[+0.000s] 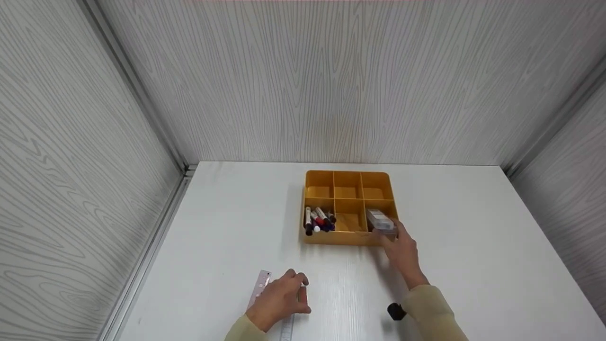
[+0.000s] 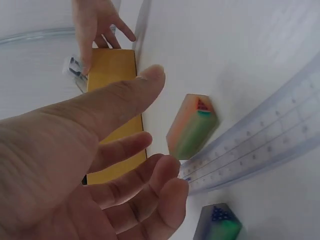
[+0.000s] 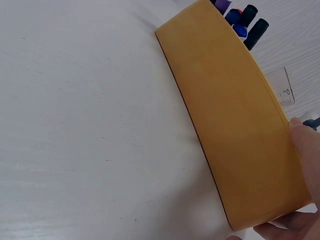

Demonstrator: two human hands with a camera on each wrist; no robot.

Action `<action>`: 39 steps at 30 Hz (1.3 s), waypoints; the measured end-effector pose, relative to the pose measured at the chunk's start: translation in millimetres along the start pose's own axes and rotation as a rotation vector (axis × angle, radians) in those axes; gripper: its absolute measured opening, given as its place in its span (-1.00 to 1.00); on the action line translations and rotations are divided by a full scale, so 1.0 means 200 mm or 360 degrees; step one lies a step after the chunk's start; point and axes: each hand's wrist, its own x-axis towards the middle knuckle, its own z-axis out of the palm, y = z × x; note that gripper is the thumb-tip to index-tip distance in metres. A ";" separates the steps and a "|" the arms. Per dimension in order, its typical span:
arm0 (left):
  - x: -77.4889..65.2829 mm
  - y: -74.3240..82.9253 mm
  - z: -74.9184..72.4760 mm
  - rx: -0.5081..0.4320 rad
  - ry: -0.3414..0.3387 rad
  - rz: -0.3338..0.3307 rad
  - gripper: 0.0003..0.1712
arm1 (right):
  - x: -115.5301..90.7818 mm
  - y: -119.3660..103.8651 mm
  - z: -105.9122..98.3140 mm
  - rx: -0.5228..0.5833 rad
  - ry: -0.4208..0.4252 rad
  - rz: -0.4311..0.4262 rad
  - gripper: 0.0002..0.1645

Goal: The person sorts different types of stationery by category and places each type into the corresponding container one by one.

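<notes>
My right hand (image 1: 402, 251) is at the near right corner of an orange six-compartment organizer (image 1: 350, 238). Its thumb (image 3: 305, 142) lies on the front rim, while its other fingers (image 3: 285, 225) curl round the right side wall. A clear plastic case (image 1: 381, 219) leans in the compartment beside that hand. Lower down, my left hand (image 1: 279, 298) hovers over the table with bent fingers and nothing between them. Under it lie a clear ruler (image 2: 250, 145), an orange-and-green six-sided block (image 2: 192, 127) and a purple-and-green block (image 2: 217, 222).
Several markers (image 1: 318, 219) stand in the organizer's near left compartment. A pinkish ruler-like strip (image 1: 259, 286) pokes out past the left hand. Beside the right sleeve is a small black object (image 1: 396, 311). Pale wood-grain panels (image 1: 331, 94) border the white table (image 1: 227, 213).
</notes>
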 end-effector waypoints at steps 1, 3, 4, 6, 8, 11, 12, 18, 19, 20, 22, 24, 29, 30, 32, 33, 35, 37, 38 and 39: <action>-0.01 0.00 0.01 0.0015 0.0023 0.0021 -0.41 | 0.00 0.00 0.00 0.0001 0.0003 -0.0010 -0.01; -0.01 -0.01 0.03 0.0048 0.0072 0.0053 -0.44 | 0.00 0.00 0.00 0.0004 0.0014 -0.0022 -0.02; -0.01 -0.01 0.04 0.0058 0.0097 0.0061 -0.46 | 0.00 0.00 0.00 0.0005 0.0018 -0.0022 -0.03; -0.01 -0.01 0.06 0.0083 0.0140 0.0064 -0.52 | 0.00 0.00 0.00 0.0005 0.0019 -0.0020 -0.04; 0.00 -0.02 0.07 0.0107 0.0177 0.0061 -0.59 | 0.00 0.00 0.00 0.0002 0.0016 -0.0015 -0.04; 0.01 -0.02 0.08 0.0129 0.0194 0.0023 -0.62 | 0.00 0.00 0.00 -0.0001 0.0015 -0.0010 -0.04; 0.02 -0.02 0.08 0.0131 0.0194 0.0004 -0.61 | 0.00 0.00 0.00 -0.0002 0.0013 -0.0011 -0.04; 0.03 -0.03 0.08 0.0097 0.0121 -0.0055 -0.65 | 0.00 0.00 0.00 0.0004 0.0011 -0.0022 -0.02; 0.03 -0.03 0.08 0.0095 0.0100 -0.0060 -0.67 | 0.00 0.00 0.00 0.0000 0.0011 -0.0025 -0.02; 0.03 -0.03 0.08 0.0097 0.0080 -0.0061 -0.69 | 0.00 0.00 0.00 -0.0009 0.0017 -0.0031 -0.02; 0.04 -0.03 0.07 0.0114 0.0051 -0.0052 -0.71 | 0.00 0.01 0.00 -0.0027 0.0019 -0.0040 -0.01; 0.04 -0.03 0.07 0.0146 0.0048 -0.0027 -0.72 | 0.00 0.00 0.00 -0.0036 0.0026 -0.0040 -0.02; 0.05 -0.04 0.07 0.0192 0.0080 0.0033 -0.78 | 0.00 0.00 0.00 -0.0002 0.0000 0.0014 -0.02; 0.05 -0.04 0.07 0.0192 0.0084 0.0040 -0.79 | 0.00 0.00 0.00 0.0000 -0.0010 0.0022 -0.01; 0.05 -0.04 0.07 0.0198 0.0095 0.0058 -0.81 | 0.00 0.00 0.00 0.0007 -0.0021 0.0046 0.00; 0.05 -0.04 0.07 0.0196 0.0103 0.0068 -0.82 | 0.00 0.00 0.00 0.0004 -0.0022 0.0051 0.00; 0.05 -0.04 0.06 0.0189 0.0121 0.0086 -0.84 | 0.00 0.00 0.00 -0.0009 -0.0024 0.0060 0.01; 0.06 -0.04 0.06 0.0184 0.0143 0.0103 -0.85 | 0.00 0.00 0.00 -0.0019 -0.0019 0.0070 0.00; 0.06 -0.04 0.06 0.0181 0.0152 0.0108 -0.84 | 0.01 0.00 0.00 -0.0020 -0.0018 0.0068 0.00; 0.06 -0.04 0.05 0.0167 0.0155 0.0110 -0.83 | 0.01 0.00 0.00 -0.0019 -0.0015 0.0064 -0.01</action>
